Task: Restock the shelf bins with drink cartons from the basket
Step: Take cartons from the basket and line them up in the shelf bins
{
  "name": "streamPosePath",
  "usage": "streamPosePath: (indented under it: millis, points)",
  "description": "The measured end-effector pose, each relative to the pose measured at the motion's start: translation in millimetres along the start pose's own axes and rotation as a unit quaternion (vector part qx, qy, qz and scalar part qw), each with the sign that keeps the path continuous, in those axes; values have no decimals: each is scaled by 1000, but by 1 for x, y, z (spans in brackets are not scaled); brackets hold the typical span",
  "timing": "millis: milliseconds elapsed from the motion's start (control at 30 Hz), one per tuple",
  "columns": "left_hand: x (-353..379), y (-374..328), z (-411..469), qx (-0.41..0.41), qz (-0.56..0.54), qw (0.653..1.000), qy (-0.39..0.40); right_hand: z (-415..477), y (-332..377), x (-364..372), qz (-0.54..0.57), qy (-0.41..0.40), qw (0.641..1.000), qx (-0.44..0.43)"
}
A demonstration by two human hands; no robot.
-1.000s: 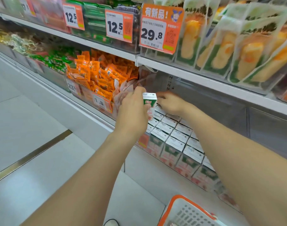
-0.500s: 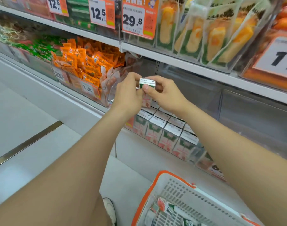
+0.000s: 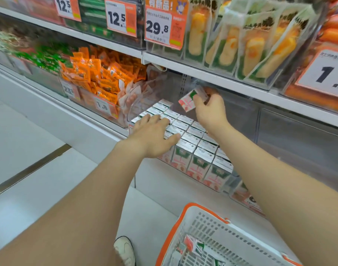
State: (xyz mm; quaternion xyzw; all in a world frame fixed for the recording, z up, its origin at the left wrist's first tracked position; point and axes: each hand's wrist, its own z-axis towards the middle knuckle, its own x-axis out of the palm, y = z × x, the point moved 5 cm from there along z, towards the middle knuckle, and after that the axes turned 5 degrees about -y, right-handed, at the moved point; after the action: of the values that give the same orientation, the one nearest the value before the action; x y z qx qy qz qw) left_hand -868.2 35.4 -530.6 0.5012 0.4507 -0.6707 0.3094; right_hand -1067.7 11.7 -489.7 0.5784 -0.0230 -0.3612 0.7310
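Note:
A clear shelf bin [image 3: 224, 186] on the lower shelf holds several rows of small drink cartons [image 3: 195, 140] with silver tops and pink-and-green sides. My right hand [image 3: 209, 110] grips one such carton [image 3: 191, 99], tilted, above the back of the bin. On the front-left carton tops my left hand [image 3: 154, 131] rests flat, fingers spread. The white basket with an orange rim [image 3: 212, 215] sits at the bottom right, with more cartons [image 3: 195, 246] lying inside.
Left of the bin are bins of orange snack packets [image 3: 95, 77] and green packets [image 3: 47, 56]. The upper shelf edge [image 3: 221, 78] hangs just above my right hand, with price tags [image 3: 164, 22] and yellow snack bags. A white shoe [image 3: 125, 250] stands on the pale floor.
Both hands held one carton together before. Now my left hand has let go and dropped onto the carton tops, while my right hand has carried the carton to the right and tilted it.

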Motion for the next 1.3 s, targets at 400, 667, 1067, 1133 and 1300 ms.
streamPosePath:
  millis: [400,667,1067,1133,1300]
  points:
    - [6,-19,-7,-18,57,992,113,40,-23,73,-302,210,929,-37]
    - [-6,-27,-6,8,59,995,81,10,-4,53,-355,253,893,-108]
    - [-12,-127,-113,179,22,983,36,-228,33,-126,-259,93,913,-302]
    - [11,-140,-132,201,13,970,135,-255,0,-133,-323,191,889,-262]
    - [107,-165,-175,211,103,907,350,-307,-96,-144,-417,381,814,-139]
